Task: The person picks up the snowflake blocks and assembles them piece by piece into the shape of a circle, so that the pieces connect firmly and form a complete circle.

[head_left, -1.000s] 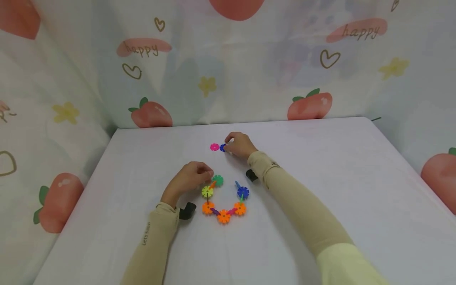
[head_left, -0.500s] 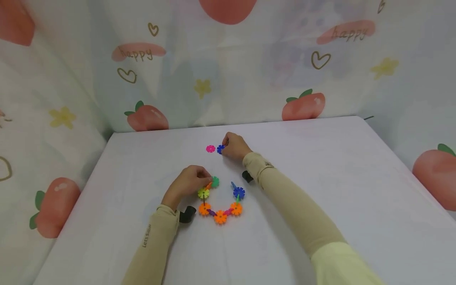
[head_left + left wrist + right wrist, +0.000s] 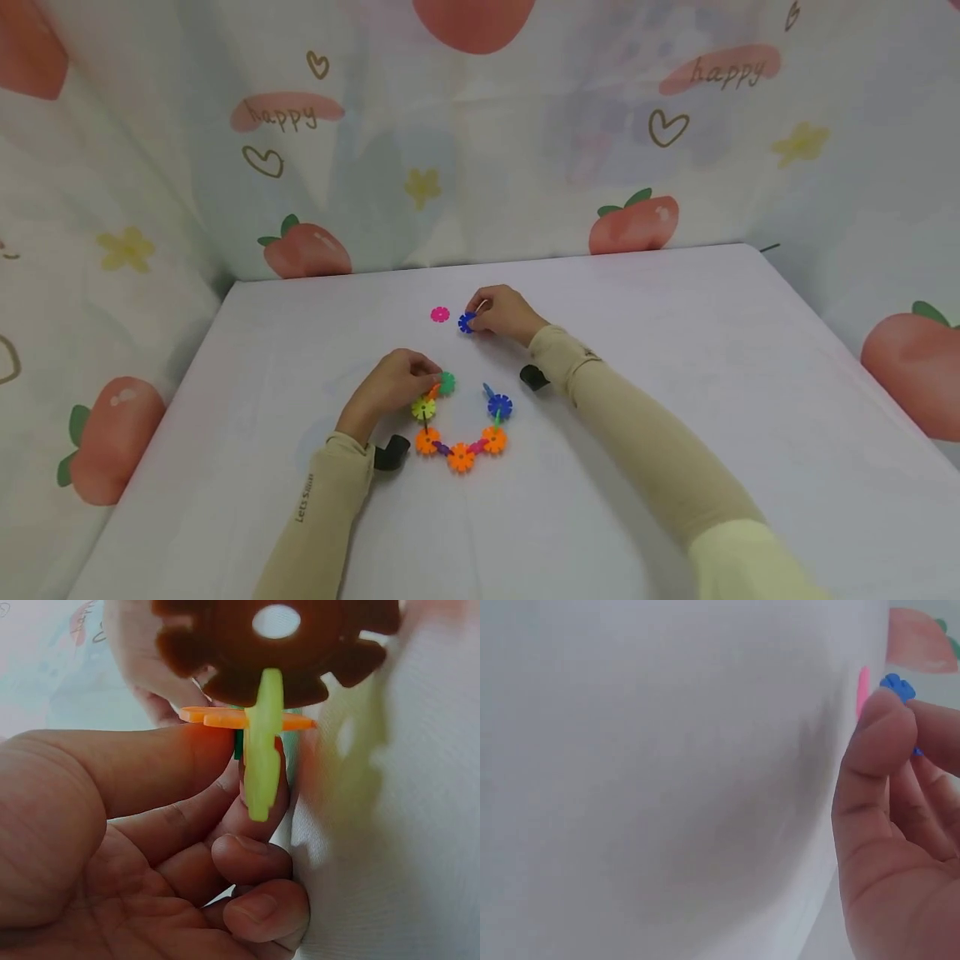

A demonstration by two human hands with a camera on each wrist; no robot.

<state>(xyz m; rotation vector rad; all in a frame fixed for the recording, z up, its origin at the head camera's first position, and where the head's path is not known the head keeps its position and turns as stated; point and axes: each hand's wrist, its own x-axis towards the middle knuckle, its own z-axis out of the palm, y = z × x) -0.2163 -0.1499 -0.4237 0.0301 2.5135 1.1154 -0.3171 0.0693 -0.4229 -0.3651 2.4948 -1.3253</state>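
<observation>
A curved chain of interlocked plastic snowflake discs lies on the table, with an orange disc (image 3: 461, 457) at its near bend. At its left end, my left hand (image 3: 393, 385) pinches the green snowflake disc (image 3: 447, 383) between thumb and fingers. Close up in the left wrist view, an orange disc (image 3: 217, 717) and a yellow disc (image 3: 262, 750) stand at those fingertips; the green one is mostly hidden. Farther back, my right hand (image 3: 506, 312) pinches a loose blue snowflake disc (image 3: 466, 323) by thumb and forefinger, also seen as a blue disc (image 3: 897, 687) in the right wrist view.
A loose pink snowflake disc (image 3: 440, 314) lies flat left of the right hand. The chain's right end has a blue disc (image 3: 499, 407) with a lighter blue one standing on edge. A white cloth covers the table (image 3: 637, 375); a printed curtain (image 3: 495, 167) hangs behind it.
My right hand has picked at the blue disc and drawn it slightly away from the pink one, toward me. The left hand has come to pinch the green disc.
</observation>
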